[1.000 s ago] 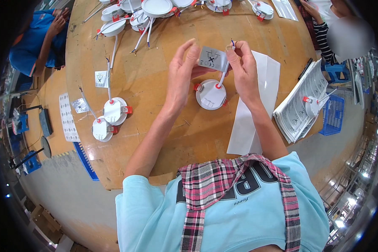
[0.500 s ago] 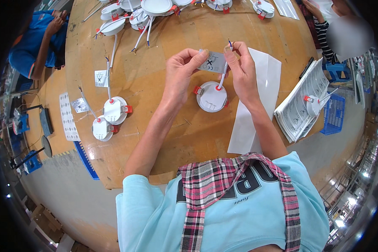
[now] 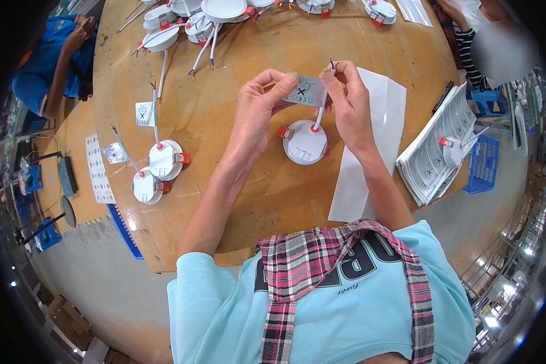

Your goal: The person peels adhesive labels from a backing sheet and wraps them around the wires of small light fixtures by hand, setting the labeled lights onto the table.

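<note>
A round white downlight (image 3: 305, 143) with red-tipped spring clips lies back side up on the table, its white cable (image 3: 321, 109) rising toward my hands. My left hand (image 3: 262, 100) pinches the left edge of a silver printed label (image 3: 304, 91) between thumb and fingers. The label's right edge meets the cable. My right hand (image 3: 347, 100) is closed on the cable near its bare-wire end, thumb against the forefinger. To the left lie two more downlights, one upper (image 3: 165, 161) and one lower (image 3: 145, 187), each with a silver label around its cable.
More downlights (image 3: 224, 10) crowd the table's far side. White backing paper (image 3: 370, 145) lies right of my hands. Beyond it a stack of label sheets (image 3: 431, 155) bears another downlight (image 3: 452, 151). A blue crate (image 3: 483, 162) stands off the right edge. Two people sit across, left and right.
The label tilts slightly between my hands and its face shows a little more fully. Otherwise both hands keep nearly the same place.
</note>
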`<state>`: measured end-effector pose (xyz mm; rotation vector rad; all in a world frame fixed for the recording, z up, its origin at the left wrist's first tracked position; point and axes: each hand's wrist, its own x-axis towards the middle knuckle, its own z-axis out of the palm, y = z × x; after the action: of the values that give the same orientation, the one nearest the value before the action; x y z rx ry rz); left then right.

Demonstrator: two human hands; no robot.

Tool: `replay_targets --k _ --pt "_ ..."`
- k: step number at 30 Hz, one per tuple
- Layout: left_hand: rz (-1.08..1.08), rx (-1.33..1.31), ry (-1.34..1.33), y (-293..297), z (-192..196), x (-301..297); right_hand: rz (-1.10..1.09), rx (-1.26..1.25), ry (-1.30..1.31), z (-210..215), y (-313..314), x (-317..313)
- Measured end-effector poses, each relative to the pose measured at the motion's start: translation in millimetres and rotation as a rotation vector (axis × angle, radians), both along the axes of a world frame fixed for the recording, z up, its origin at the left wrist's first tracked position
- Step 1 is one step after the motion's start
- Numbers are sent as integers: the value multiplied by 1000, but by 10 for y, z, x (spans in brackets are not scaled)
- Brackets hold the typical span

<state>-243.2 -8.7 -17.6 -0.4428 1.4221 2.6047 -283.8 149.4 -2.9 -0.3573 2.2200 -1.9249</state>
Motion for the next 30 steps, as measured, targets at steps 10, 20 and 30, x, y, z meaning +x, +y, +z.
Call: replay_targets --k 10,20,30 --pt "-86 43 -43 -26 20 -6 7 37 44 39 25 -2" --pt "-18 -157 46 -4 25 13 -13 20 -4 58 -7 60" --pt "123 -45 106 89 -141 5 55 -146 -250 78 52 -50"
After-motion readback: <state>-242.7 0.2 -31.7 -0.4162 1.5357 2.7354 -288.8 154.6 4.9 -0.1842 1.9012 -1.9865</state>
